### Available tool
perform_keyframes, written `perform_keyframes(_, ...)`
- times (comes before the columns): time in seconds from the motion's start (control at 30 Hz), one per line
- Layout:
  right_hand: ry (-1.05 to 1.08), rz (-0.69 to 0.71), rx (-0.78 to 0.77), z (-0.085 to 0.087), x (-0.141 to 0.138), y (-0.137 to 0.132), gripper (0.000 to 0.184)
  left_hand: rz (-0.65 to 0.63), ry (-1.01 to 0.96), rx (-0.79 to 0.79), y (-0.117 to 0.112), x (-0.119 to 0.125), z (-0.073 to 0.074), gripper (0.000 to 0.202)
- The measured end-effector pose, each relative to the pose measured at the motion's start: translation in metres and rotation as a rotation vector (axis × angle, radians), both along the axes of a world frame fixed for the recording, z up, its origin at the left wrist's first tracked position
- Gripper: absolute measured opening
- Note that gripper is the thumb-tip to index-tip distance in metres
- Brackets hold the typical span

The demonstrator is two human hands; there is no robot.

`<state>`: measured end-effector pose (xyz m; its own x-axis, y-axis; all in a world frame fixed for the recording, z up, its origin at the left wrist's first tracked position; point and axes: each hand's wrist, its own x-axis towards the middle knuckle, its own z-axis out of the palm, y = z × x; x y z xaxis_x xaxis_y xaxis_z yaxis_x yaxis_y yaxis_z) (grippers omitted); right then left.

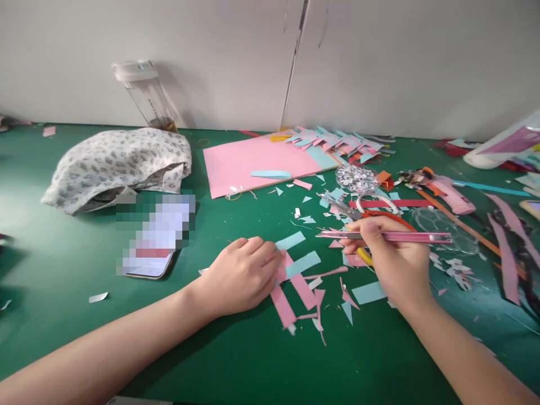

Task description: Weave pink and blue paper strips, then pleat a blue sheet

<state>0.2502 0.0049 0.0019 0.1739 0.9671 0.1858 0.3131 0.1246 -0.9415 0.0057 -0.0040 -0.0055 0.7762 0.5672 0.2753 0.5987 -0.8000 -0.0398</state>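
The right hand [394,256] has its grip closed around a pink craft knife [405,237], held nearly level above the bench [236,360] with its narrow tip pointing left; the left hand [244,275] rests on the bench with curled fingers, touching a cluster of paper strips; whether its grip pinches one of them or only presses down, I cannot tell, since the fingertips are hidden.

From beneath that hand, pink strips [304,289] slant towards the near edge, while blue strips [302,263] reach out to the right (one lies across the pink); thin pink and blue offcuts [347,312] are scattered between the two hands, and another blue strip [368,293] lies partly under the right hand.

Scissors [349,210] with orange handles lie just behind the right hand, partly covered by it; beyond them sits a heap of small white-and-black pieces [358,178]; further right is a pink glue gun [451,194], near long loose strips [506,264].

Towards the back, a pink sheet [236,163] lies flat, bearing a blue strip and, at its far right corner, a pile of pink and blue pieces [333,139]; a phone [147,269], a patterned cloth pouch [122,157] and a white-lidded bottle [143,93] stand or lie on the left.
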Motion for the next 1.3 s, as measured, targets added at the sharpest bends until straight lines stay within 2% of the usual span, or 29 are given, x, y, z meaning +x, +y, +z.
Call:
perform_keyframes(0.13,-0.118,0.06,0.019,-0.003,-0.018,-0.007,0.012,0.015,0.014,-0.014,0.0,0.002,0.0,0.027)
perform_keyframes(0.23,-0.243,0.168,0.075,-0.005,-0.029,-0.013,0.01,0.015,-0.004,-0.007,0.0,0.002,-0.003,0.025)
perform_keyframes(0.33,-0.349,0.26,0.162,-0.006,-0.032,-0.016,0.011,0.015,-0.035,0.013,0.001,0.001,-0.004,0.023)
perform_keyframes(0.47,-0.439,0.273,0.229,-0.009,-0.03,-0.017,0.013,0.014,-0.052,0.024,0.001,0.001,-0.004,0.022)
perform_keyframes(0.67,-0.469,0.286,0.27,-0.015,-0.029,-0.019,0.011,0.025,-0.043,0.014,0.0,0.001,-0.003,0.023)
perform_keyframes(1.17,-0.437,0.34,0.278,-0.012,-0.03,-0.019,0.016,0.041,-0.005,0.017,-0.001,0.001,-0.003,0.024)
perform_keyframes(1.3,-0.328,0.248,0.242,-0.011,-0.027,-0.02,0.01,0.049,-0.033,-0.067,-0.001,0.001,-0.002,0.023)
